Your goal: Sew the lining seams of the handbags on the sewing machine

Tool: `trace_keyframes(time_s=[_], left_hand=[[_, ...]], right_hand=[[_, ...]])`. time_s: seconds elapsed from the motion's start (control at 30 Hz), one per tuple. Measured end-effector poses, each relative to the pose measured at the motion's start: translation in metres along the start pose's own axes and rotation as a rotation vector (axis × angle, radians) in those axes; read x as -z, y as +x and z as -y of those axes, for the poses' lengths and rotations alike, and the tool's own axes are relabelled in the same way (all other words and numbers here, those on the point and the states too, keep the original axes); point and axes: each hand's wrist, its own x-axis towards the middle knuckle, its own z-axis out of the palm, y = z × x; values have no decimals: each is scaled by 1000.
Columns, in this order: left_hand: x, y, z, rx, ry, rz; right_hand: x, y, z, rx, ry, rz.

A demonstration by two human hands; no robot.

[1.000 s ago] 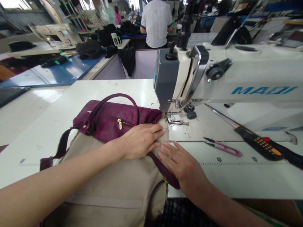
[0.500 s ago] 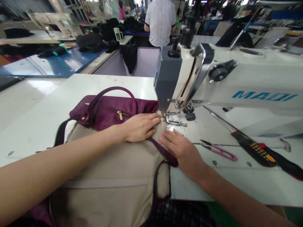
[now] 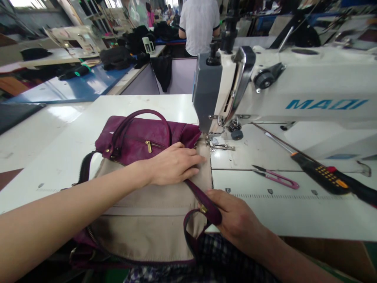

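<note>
A purple handbag [image 3: 138, 135] with a beige lining [image 3: 153, 220] turned out lies on the white table, its edge under the presser foot [image 3: 219, 146] of a white sewing machine [image 3: 294, 94]. My left hand [image 3: 173, 163] lies flat on the lining just left of the presser foot, fingers stretched out. My right hand [image 3: 235, 218] is at the table's near edge, fingers curled on the bag's purple strap end [image 3: 206, 204] and the lining's corner.
Pink thread snips [image 3: 277, 179] and a black screwdriver with a yellow-red grip [image 3: 324, 175] lie on the table to the right. A person in a white shirt [image 3: 198, 23] stands at the back. Dark fabric piles [image 3: 118, 57] sit on the far left benches.
My right hand has pulled back from beside the presser foot to the table's near edge and closed on the strap end. The left hand stays flat on the lining.
</note>
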Motion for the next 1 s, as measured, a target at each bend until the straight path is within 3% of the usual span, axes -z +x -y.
trace_keyframes(time_s=[0.2, 0.53, 0.67, 0.9, 1.0], left_hand=[[-15, -1, 7, -64, 41, -72], [-6, 2, 15, -71, -23, 56], [-4, 7, 27, -60, -49, 57], [0, 29, 63, -78, -99, 80], [5, 24, 56, -142, -154, 80]], right_hand=[[4, -5, 2, -31, -32, 30], [9, -4, 3, -102, 42, 84], [7, 0, -10, -145, 5, 49], [5, 13, -42, -68, -213, 54], [6, 19, -49, -42, -219, 24]])
